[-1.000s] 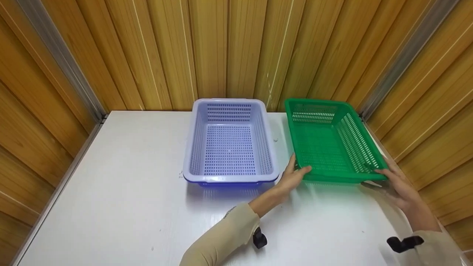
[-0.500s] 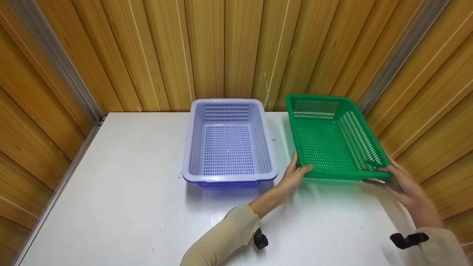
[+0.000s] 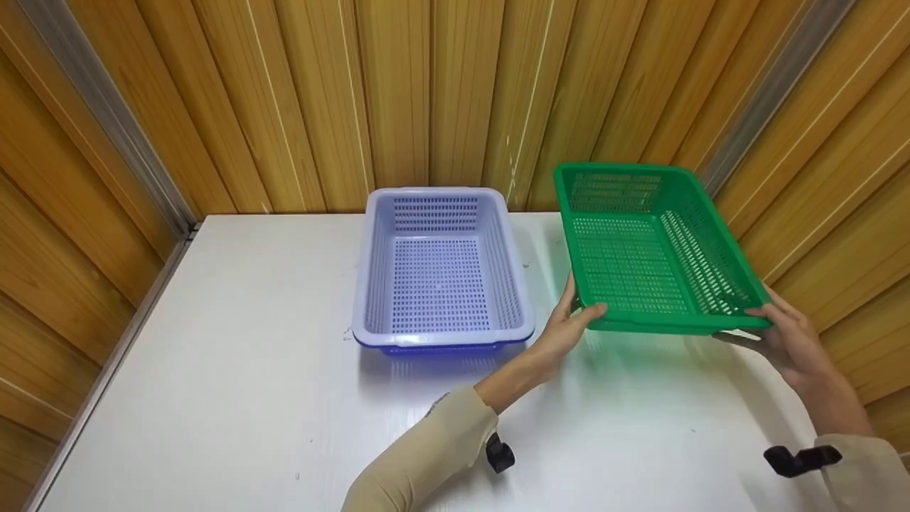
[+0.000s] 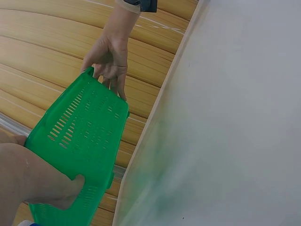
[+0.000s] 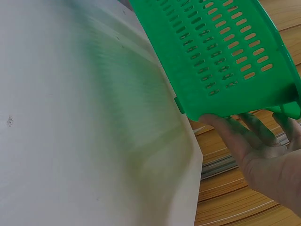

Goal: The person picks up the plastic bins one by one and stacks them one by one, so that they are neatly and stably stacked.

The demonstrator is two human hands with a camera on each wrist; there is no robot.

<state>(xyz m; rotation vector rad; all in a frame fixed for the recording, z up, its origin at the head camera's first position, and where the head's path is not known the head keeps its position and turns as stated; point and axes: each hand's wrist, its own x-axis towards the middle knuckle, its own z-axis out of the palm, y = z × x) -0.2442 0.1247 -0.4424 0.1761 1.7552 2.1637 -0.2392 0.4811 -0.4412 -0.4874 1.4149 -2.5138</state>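
Note:
Both hands hold a green perforated plastic basket (image 3: pixel 625 263) at the right of the head view, raised over the white table. My left hand (image 3: pixel 558 338) grips its near left corner, thumb on the rim and fingers under the outside. At the near right corner my right hand (image 3: pixel 793 348) grips the rim, thumb on top. The left wrist view shows the green basket (image 4: pixel 87 125) from outside, with the right hand (image 4: pixel 108 59) at the far end. Seen from the right wrist, fingers (image 5: pixel 235 139) lie along the lower edge of the basket (image 5: pixel 211 61).
A light purple perforated basket (image 3: pixel 444 340) stands mid-table, with a darker blue rim and body (image 3: pixel 441 350) showing beneath it. Wood-patterned panels (image 3: pixel 455 92) rise behind and at both sides of the white table (image 3: pixel 249 355). The right panel is close to my right hand.
The green basket has risen and moved a little to the right and away, with both hands still gripping it. The purple basket stays in place.

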